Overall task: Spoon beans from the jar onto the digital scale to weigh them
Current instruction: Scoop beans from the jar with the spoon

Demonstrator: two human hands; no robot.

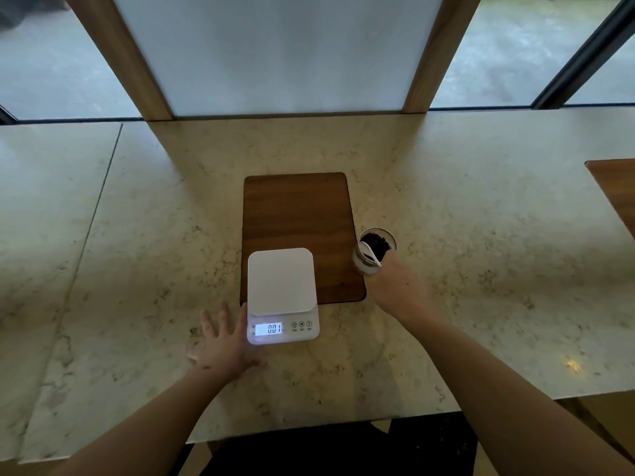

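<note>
A white digital scale (281, 280) sits at the near edge of a dark wooden board (299, 214), its lit display reading 001 and its platform bare. To the right of the board stands a clear glass jar (376, 250) holding dark beans. A white spoon (370, 253) dips into the jar, and my right hand (400, 290) grips its handle at the jar's near rim. My left hand (223, 341) lies flat on the counter with fingers spread, touching the scale's left side.
The marble counter (481, 269) runs wide to both sides, with a seam at the far left. A second wooden board (615, 190) shows at the right edge. Wooden posts and a white panel (285, 53) rise behind the counter.
</note>
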